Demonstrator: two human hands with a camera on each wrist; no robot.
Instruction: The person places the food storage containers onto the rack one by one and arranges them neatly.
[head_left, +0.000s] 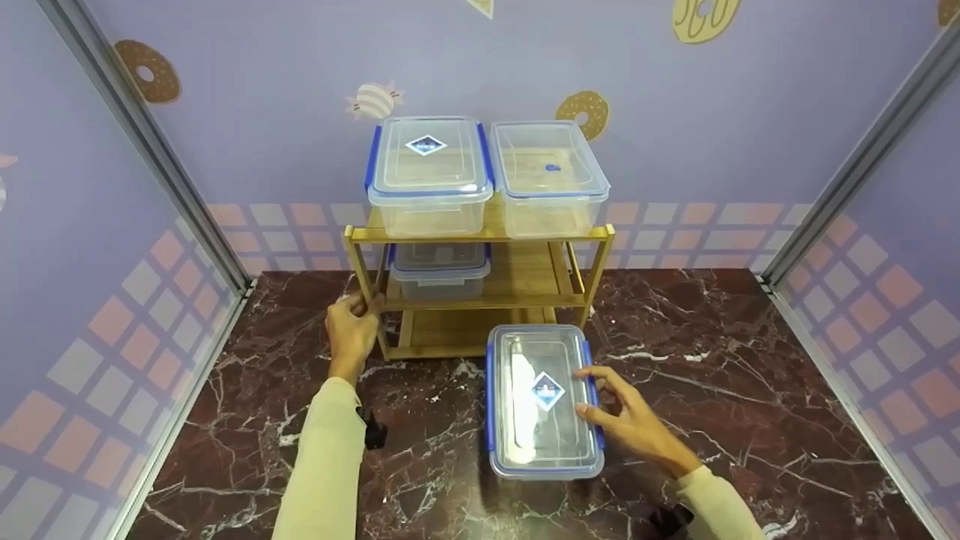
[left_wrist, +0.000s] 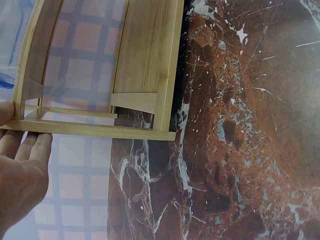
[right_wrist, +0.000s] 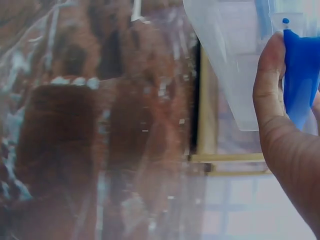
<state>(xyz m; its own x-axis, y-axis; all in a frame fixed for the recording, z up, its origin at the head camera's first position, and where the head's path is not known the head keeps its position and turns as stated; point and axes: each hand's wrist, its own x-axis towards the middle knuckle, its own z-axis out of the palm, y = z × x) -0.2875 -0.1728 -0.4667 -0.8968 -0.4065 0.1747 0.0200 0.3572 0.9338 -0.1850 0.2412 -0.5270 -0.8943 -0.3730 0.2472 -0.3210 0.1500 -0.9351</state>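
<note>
A clear plastic food container (head_left: 521, 431) with a diamond label and blue side latches is in front of the wooden rack (head_left: 484, 304). Holding its right side is my right hand (head_left: 637, 427), fingertips over the lid's edge. In the right wrist view, the thumb lies along the blue latch (right_wrist: 305, 75), and the container's bottom stands apart from the marble surface. My left hand (head_left: 351, 337) grips the rack's front left post (left_wrist: 95, 131), with thumb and fingers on opposite sides of it in the left wrist view.
On the rack's top shelf are a latched container (head_left: 431, 176) at left and another lidded container (head_left: 551, 184) at right. One more container (head_left: 441, 283) sits on the left of the middle shelf. Dark red marble (head_left: 712, 397) lies underneath; patterned wall panels (head_left: 712, 112) enclose it.
</note>
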